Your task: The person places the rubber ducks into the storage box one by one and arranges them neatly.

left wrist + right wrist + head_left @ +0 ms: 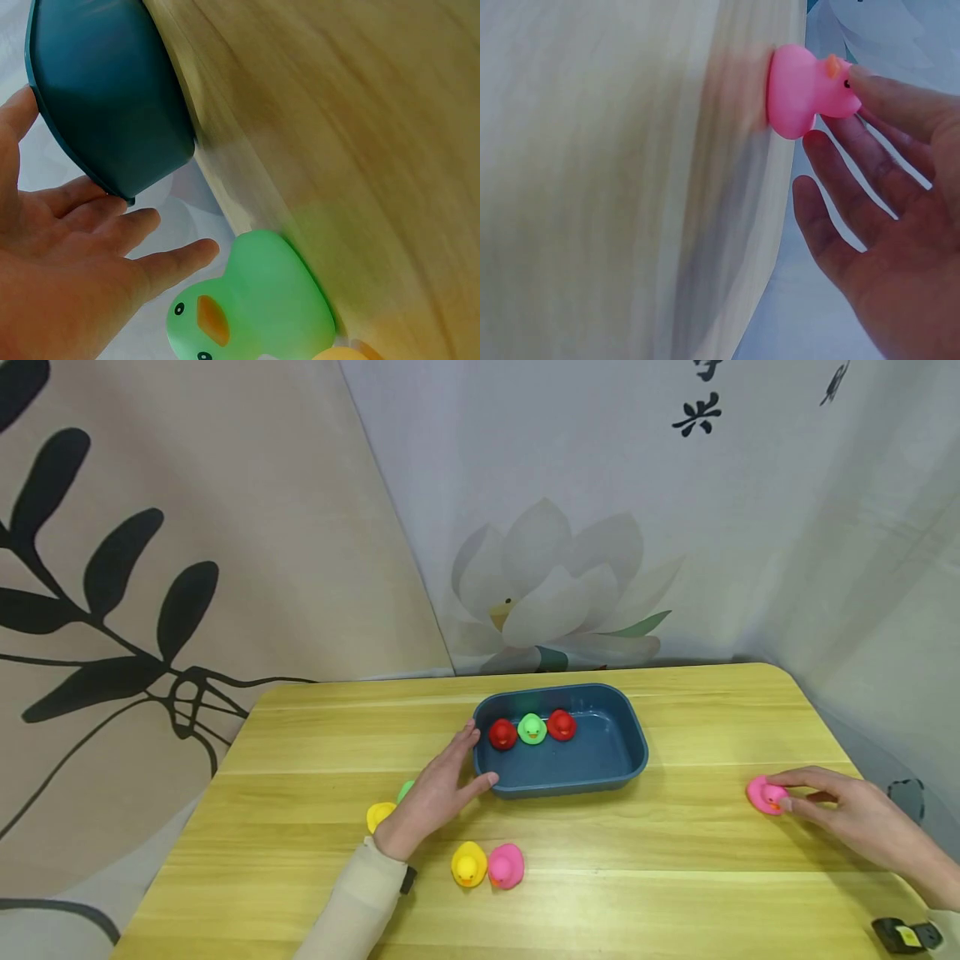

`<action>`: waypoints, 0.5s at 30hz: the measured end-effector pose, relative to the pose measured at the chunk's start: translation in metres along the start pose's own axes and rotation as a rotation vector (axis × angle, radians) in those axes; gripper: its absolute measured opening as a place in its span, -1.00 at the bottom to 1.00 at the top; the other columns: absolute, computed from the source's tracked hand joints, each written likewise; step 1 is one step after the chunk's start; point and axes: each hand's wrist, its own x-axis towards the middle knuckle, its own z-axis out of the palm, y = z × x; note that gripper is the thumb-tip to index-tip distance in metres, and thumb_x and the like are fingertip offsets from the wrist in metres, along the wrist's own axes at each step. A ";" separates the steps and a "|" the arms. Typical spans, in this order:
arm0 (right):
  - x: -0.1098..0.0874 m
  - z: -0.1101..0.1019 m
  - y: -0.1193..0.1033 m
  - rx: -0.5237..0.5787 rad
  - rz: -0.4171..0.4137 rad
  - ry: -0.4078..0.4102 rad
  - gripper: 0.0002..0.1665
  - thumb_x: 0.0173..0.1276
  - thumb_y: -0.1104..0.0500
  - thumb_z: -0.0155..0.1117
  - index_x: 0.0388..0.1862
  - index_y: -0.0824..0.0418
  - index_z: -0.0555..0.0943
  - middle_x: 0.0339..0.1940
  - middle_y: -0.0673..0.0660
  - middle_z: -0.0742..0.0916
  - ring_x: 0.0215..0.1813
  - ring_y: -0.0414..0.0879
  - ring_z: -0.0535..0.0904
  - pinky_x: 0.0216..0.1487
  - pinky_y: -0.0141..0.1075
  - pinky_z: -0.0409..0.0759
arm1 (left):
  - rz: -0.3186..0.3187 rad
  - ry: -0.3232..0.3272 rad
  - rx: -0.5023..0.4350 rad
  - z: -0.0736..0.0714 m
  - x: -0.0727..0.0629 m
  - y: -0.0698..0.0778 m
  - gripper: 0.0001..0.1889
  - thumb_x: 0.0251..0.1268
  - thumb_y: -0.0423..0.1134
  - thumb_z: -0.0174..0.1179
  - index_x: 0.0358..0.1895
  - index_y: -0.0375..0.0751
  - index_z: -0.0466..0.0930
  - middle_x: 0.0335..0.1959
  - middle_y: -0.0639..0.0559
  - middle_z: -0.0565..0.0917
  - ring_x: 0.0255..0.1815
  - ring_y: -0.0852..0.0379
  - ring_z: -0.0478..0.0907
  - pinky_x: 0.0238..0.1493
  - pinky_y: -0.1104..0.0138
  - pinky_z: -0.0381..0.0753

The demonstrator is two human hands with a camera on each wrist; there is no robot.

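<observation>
A dark blue rectangular tray (611, 760) stands at mid-table with two red rubber ducks (502, 734) and a light green rubber duck (532, 729) inside, along its left half. At the tray's left end my left hand (442, 781) touches the rim, fingers straight and thumb at the near corner. Out at the table's right side, my right hand (851, 810) pinches a pink rubber duck (762, 795) by the head between thumb and fingers. In the right wrist view this pink duck (791, 94) sits upright on the tabletop.
Close beneath my left hand are a green duck (277, 292) and a yellow duck (378, 815), partly hidden by it. Nearer the front, another yellow duck (468, 865) and another pink duck (506, 866) sit side by side. A printed curtain (555, 485) hangs behind the wooden table (637, 885).
</observation>
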 end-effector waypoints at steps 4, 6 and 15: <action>0.000 0.000 0.000 -0.012 -0.009 0.015 -0.70 0.36 0.10 0.51 0.06 0.04 0.77 0.08 0.26 0.76 -0.11 -0.59 0.49 -0.27 -0.44 0.59 | 0.003 -0.002 -0.003 0.000 0.000 -0.001 -0.11 0.46 0.20 0.23 0.66 -0.17 0.12 0.71 0.04 0.01 0.67 -0.09 0.06 0.53 -0.05 0.25; -0.001 0.000 0.000 -0.011 -0.005 0.017 -0.70 0.38 0.10 0.49 0.07 0.04 0.77 0.09 0.28 0.76 -0.11 -0.61 0.47 -0.27 -0.43 0.59 | 0.006 -0.001 -0.004 0.001 0.000 -0.001 -0.12 0.46 0.20 0.23 0.65 -0.17 0.13 0.71 0.04 0.01 0.67 -0.09 0.07 0.53 -0.05 0.25; -0.001 -0.003 -0.005 0.001 0.009 0.038 -0.68 0.42 0.09 0.46 0.12 0.06 0.75 0.13 0.32 0.73 -0.05 -0.65 0.38 -0.26 -0.45 0.56 | 0.010 -0.003 -0.005 0.001 0.001 -0.002 -0.12 0.47 0.19 0.23 0.65 -0.19 0.13 0.71 0.04 0.01 0.67 -0.09 0.07 0.53 -0.05 0.25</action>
